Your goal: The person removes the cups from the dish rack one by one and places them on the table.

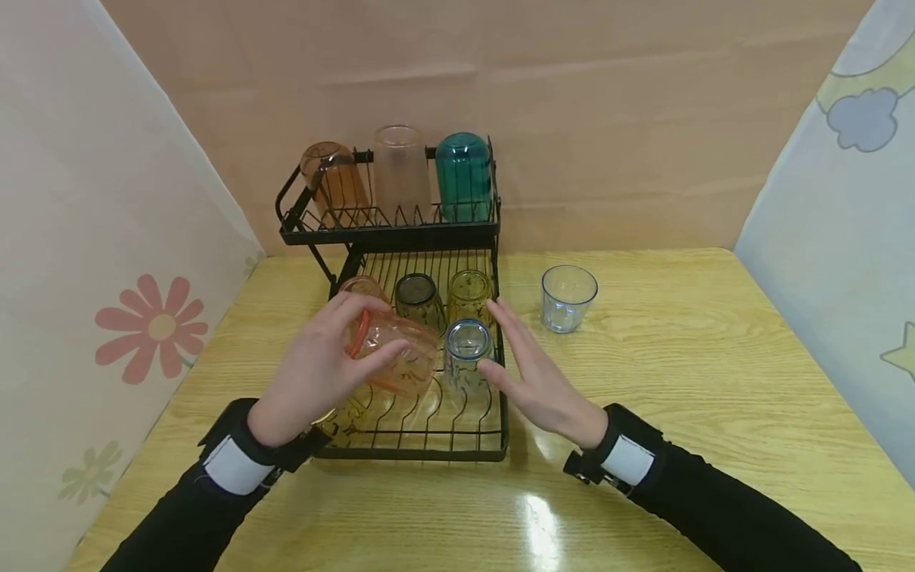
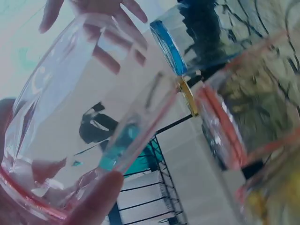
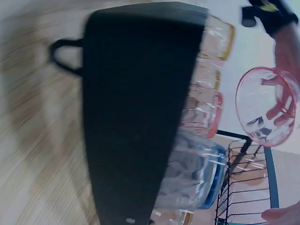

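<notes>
My left hand (image 1: 322,361) grips a pink-tinted glass (image 1: 407,361) by its thick reddish base, tilted on its side above the lower rack. Its mouth faces right, and in the right wrist view the round pink rim (image 3: 238,96) shows. Just right of it, a blue-tinted glass (image 1: 468,353) stands upside down in the rack. My right hand (image 1: 536,385) is beside that glass, fingers extended and thumb apart, holding nothing. Behind stand an upturned pink glass (image 1: 363,286), a dark grey glass (image 1: 417,294) and a yellow glass (image 1: 470,290).
The black two-tier dish rack (image 1: 411,455) stands on a wooden table (image 1: 686,381). Its upper tier bears an amber glass (image 1: 339,179), a pale pink glass (image 1: 402,171) and a teal glass (image 1: 463,171). Another yellow glass (image 1: 348,417) sits front left. A blue-rimmed glass (image 1: 567,298) stands upright right of the rack.
</notes>
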Action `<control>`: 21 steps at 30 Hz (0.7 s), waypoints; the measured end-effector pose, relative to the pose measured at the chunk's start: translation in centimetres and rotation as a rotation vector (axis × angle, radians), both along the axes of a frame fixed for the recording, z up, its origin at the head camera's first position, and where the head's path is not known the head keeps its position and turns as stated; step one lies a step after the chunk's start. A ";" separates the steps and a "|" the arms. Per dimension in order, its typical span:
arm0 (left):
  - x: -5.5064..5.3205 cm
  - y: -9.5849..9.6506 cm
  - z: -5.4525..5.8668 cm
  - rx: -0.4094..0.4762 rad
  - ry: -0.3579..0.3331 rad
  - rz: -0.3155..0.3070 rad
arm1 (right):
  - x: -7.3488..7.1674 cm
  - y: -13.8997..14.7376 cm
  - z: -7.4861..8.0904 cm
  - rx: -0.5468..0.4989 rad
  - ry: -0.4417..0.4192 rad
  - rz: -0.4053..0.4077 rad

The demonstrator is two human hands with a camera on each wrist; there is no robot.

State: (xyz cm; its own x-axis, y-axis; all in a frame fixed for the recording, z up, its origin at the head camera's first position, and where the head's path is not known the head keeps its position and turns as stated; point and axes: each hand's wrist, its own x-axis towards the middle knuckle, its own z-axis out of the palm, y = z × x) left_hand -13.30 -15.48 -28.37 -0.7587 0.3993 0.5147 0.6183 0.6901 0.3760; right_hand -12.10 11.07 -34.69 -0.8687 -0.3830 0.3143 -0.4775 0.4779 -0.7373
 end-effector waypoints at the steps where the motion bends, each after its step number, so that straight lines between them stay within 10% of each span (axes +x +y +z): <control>1: -0.2 0.1 -0.1 0.048 -0.001 0.001 | -0.1 -0.2 0.1 -0.041 -0.013 0.002; 21: -1.5 2.2 -1.5 0.716 -0.098 0.009 | -1.4 -7.5 3.4 -0.732 -0.360 0.049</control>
State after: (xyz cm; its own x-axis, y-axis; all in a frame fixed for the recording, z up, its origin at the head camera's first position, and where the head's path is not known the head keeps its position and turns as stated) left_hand -14.81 -13.32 -29.84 -0.8165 -0.0167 0.5771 0.5540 0.2589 0.7912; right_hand -13.48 3.56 -31.24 -0.9517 -0.2294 0.2042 -0.1594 -0.1993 -0.9669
